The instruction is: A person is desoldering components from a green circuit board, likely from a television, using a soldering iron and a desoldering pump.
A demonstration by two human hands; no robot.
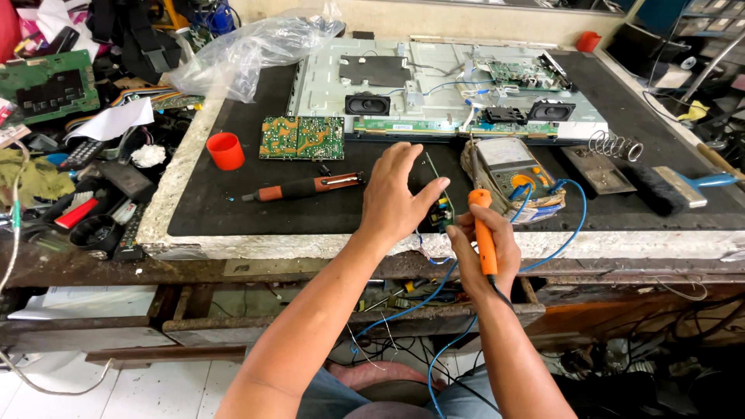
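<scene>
Head view, right hand point(485, 252) gripping orange soldering iron point(484, 233), left hand point(396, 194) steadying small circuit board point(441, 208)

Light: bright, even, soft shadows | Glare: plastic bag point(248, 50) at the bench's far-left corner | Focus: sharp | Edges: bowed, perhaps wide-angle

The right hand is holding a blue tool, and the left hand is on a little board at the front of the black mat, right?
Not quite. The head view shows the tool in the right hand is orange, not blue. The rest holds: the left hand rests on a little board at the front of the black mat.
</scene>
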